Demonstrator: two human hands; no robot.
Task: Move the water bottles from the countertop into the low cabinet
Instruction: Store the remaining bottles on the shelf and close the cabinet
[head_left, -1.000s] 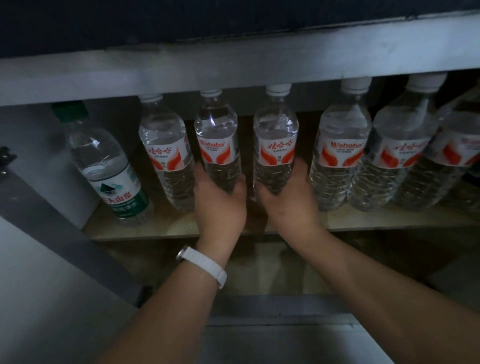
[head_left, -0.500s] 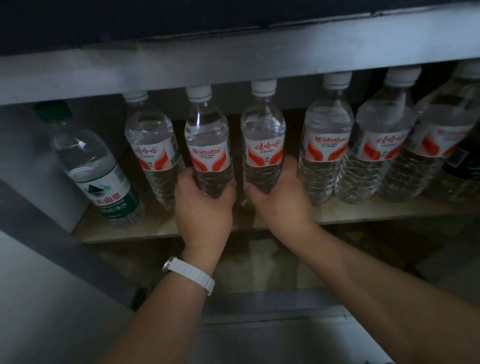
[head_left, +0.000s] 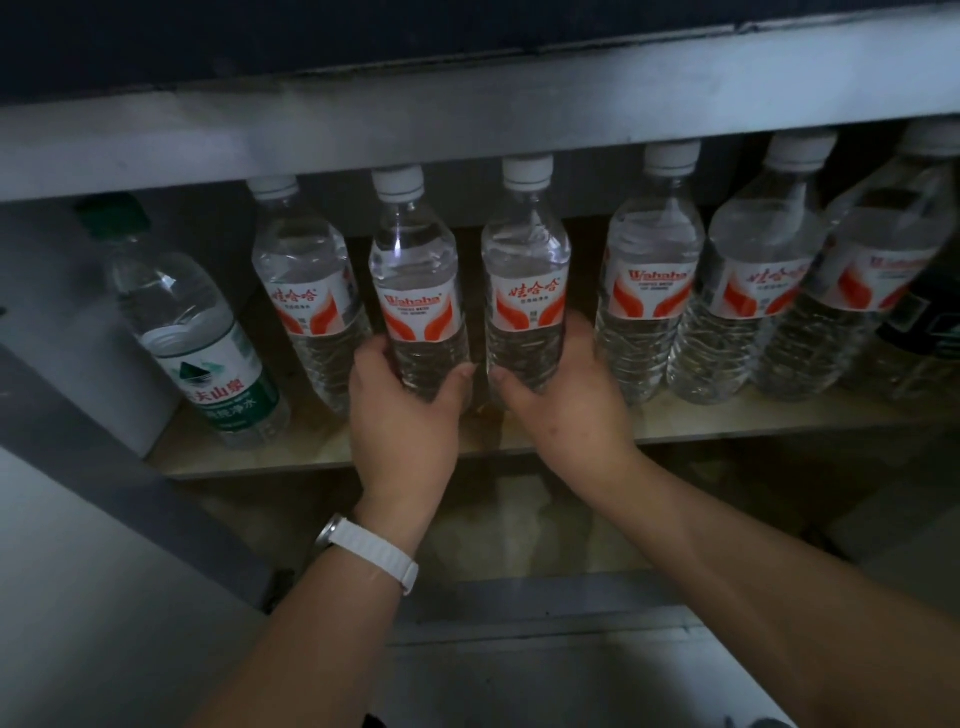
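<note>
Bottles stand in a row on the cabinet shelf (head_left: 727, 421) across the middle of the frame, under the grey countertop edge (head_left: 467, 124). Left hand (head_left: 402, 415) grips the lower body of one red-labelled bottle (head_left: 415, 291) at centre; right hand (head_left: 563, 405) grips the base of its neighbour (head_left: 524, 291) just to the right (both bottles upright, nearly touching). A white watch strap (head_left: 374, 553) circles the left wrist. At centre left, another red-labelled bottle (head_left: 306, 291) stands just beside the left hand's one, and a green-capped bottle (head_left: 202, 338) leans at far left. Three more red-labelled bottles (head_left: 753, 280) fill the right side, close together, the rightmost blurred. A lower shelf (head_left: 519, 519) shows dimly beneath.
</note>
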